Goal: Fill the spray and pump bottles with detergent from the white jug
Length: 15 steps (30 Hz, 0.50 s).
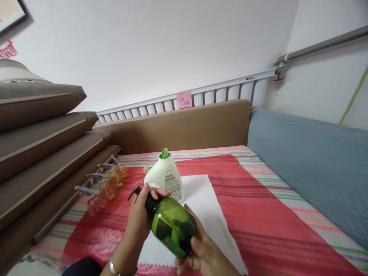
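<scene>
A green see-through pump bottle (174, 220) with a black pump head is held tilted between both hands. My left hand (140, 212) is wrapped round its black collar, with the nozzle sticking out to the left. Around the bottle's base curls my right hand (201, 245), its fingers pressed against the lower end. Just behind stands a white detergent bottle (165, 174), upright, with a green spout in its uncapped neck. A white cloth (212, 209) lies under both bottles.
Several clear spray bottles (99, 184) stand at the left beside stacked brown cushions (43, 153). Red sheeting (253, 214) covers part of the striped cloth. At the back are a brown padded board (184, 128) and a pink note (184, 99). A blue padded panel (310, 161) borders the right.
</scene>
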Available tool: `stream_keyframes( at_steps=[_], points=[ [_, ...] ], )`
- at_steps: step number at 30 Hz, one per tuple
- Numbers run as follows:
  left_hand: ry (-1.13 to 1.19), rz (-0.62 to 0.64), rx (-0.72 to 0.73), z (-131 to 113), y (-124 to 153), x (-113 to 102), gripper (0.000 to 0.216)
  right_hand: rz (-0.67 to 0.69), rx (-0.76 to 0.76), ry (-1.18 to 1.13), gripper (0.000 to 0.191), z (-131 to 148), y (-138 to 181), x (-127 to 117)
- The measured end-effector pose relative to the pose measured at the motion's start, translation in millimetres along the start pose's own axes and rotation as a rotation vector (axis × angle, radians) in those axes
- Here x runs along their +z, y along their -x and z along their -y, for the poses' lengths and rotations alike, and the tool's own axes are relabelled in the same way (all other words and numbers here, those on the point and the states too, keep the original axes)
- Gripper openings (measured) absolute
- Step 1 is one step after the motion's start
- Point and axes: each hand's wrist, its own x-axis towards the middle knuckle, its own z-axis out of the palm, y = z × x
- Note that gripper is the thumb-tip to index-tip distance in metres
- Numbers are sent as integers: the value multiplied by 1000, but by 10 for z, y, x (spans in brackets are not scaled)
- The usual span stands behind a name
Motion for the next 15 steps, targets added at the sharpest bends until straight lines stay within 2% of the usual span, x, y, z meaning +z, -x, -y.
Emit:
stream_keyframes(
  at_steps=[1,3,4,7,9,12,13,15],
  points=[
    [8,8,-7,6,-1,0,34,9,-18,0,105,-19,-2,-21],
    [17,30,-16,15,-3,3,35,7,21,-65,90,-35,-11,-43],
    [19,39,-21,20,-4,6,36,7,83,-124,80,-29,-16,-39],
    [23,27,-18,33,-6,8,36,48,290,-256,86,28,-22,22],
    [14,4,-3,38,-5,6,36,68,246,-252,79,60,-17,63],
    [-18,-1,48,32,6,5,34,42,39,-199,62,38,-19,44],
    [-31,12,56,26,12,5,34,48,35,-192,58,11,-28,16],
    [-59,49,47,14,25,2,34,116,151,-200,57,-54,-57,-54]
  ],
)
